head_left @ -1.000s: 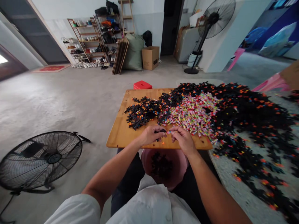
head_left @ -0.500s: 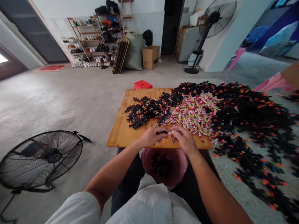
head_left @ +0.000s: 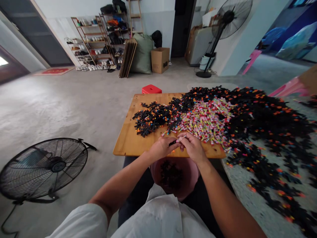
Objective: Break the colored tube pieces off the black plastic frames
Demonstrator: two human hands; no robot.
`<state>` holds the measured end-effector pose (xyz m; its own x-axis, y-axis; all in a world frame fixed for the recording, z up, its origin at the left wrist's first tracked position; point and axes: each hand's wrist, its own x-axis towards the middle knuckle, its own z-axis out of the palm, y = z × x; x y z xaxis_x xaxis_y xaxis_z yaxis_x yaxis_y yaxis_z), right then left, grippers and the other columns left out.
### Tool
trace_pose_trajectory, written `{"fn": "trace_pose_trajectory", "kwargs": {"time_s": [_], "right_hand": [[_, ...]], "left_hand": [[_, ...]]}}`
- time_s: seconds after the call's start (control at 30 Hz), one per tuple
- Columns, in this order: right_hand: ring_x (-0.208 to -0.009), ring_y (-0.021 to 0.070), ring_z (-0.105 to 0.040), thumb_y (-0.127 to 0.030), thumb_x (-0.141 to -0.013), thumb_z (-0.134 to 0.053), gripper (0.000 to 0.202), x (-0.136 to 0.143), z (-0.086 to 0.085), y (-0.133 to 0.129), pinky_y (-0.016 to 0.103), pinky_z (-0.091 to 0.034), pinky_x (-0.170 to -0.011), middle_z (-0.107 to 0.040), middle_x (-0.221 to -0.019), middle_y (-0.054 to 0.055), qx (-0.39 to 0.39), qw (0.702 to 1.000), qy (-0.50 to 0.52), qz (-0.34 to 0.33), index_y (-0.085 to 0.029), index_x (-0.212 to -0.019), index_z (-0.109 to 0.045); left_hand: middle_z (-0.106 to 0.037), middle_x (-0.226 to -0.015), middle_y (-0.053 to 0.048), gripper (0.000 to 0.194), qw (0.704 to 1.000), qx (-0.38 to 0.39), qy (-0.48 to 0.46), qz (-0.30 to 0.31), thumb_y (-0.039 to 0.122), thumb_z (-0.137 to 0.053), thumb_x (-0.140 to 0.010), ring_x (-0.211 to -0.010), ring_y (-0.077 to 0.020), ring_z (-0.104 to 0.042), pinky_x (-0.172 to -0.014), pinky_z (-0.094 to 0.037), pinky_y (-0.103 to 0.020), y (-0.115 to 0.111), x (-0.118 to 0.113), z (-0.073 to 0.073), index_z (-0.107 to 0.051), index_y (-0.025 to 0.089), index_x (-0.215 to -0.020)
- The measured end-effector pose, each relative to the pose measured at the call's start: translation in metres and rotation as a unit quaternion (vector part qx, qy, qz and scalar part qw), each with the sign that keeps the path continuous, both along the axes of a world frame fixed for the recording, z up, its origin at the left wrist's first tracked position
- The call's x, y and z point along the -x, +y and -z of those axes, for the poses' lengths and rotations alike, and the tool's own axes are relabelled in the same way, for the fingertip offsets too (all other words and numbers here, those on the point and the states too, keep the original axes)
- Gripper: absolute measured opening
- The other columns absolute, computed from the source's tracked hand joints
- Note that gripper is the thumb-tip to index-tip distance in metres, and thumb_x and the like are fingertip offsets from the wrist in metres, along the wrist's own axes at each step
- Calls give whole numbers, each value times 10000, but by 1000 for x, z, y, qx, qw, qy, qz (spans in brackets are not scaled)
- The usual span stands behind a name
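My left hand point(head_left: 161, 147) is closed around a small black plastic piece point(head_left: 172, 142), over the front edge of the wooden board. Its far end points at my right hand point(head_left: 192, 147), which pinches a small pale tube point(head_left: 182, 137) against or close to it; the fingers hide whether they join. Behind my right hand lies a heap of small pink, white and yellow tubes point(head_left: 206, 120). Black plastic pieces with orange and blue tips point(head_left: 151, 120) are piled at the left of the board. Below my hands, a pink basin point(head_left: 192, 175) holds more black pieces point(head_left: 170, 173).
The wooden board point(head_left: 126, 132) adjoins a speckled stone table point(head_left: 250, 201) with a large spread of black pieces point(head_left: 269, 115). A floor fan point(head_left: 58, 165) stands at left, a red stool point(head_left: 151, 89) behind the board. Shoe racks point(head_left: 91, 43), a cardboard box point(head_left: 160, 60) and a standing fan point(head_left: 210, 49) are farther back.
My left hand has turned over and moved slightly right, its back now covering more of the black piece. My right fingers have closed in, and the pale tube tilts upward.
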<state>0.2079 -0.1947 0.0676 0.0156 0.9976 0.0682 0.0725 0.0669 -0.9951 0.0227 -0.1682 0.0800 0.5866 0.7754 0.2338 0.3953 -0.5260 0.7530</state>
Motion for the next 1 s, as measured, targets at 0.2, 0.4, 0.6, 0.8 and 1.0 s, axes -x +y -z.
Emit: {"fn": "trace_pose_trajectory", "kwargs": {"time_s": [0.2, 0.4, 0.6, 0.8, 1.0], "right_hand": [[-463, 126, -494, -399, -903, -591, 220, -7, 35, -14, 233, -388, -468, -595, -583, -48, 88, 994, -37, -61, -205, -910, -696], [-532, 158, -597, -312, -920, -562, 248, -27, 61, -13, 237, -399, -519, -650, -592, -14, 137, 928, -287, -193, -193, -747, -695], [-957, 263, -726, -265, -991, -527, 229, -20, 46, 49, 299, -477, -786, -780, -990, 132, 87, 868, -483, 72, -164, -1028, -729], [-1093, 327, -722, -330, -1028, -549, 359, 2, 43, 83, 369, -504, -908, -718, -1220, 255, 144, 819, -545, 107, -80, -1257, -667], [-1133, 320, -705, -147, -999, -513, 341, -6, 48, 72, 380, -498, -946, -716, -1227, 256, 120, 840, -522, 92, -65, -1305, -639]], "left_hand": [[-664, -648, -12, 371, 995, 69, 69, 34, 505, -628, -972, -576, -131, -566, -564, -369, -219, -6, 12, 24, -765, 201, -811], [-739, -788, -49, 247, 994, 42, 83, -64, 382, -624, -978, -699, -179, -651, -671, -445, -235, 31, 26, 48, -789, 215, -903], [-696, -1242, -113, 324, 966, -2, 160, -205, 378, -613, -998, -1088, -227, -678, -931, -504, -282, 77, -21, 51, -689, 215, -1268], [-651, -1339, -180, 438, 946, 39, 246, -205, 368, -643, -982, -1215, -286, -648, -1040, -488, -380, 104, -54, 42, -581, 190, -1378], [-754, -1135, -121, 296, 963, 57, 197, -176, 359, -666, -953, -1078, -276, -700, -947, -517, -334, 119, -33, 37, -713, 202, -1199]]}}
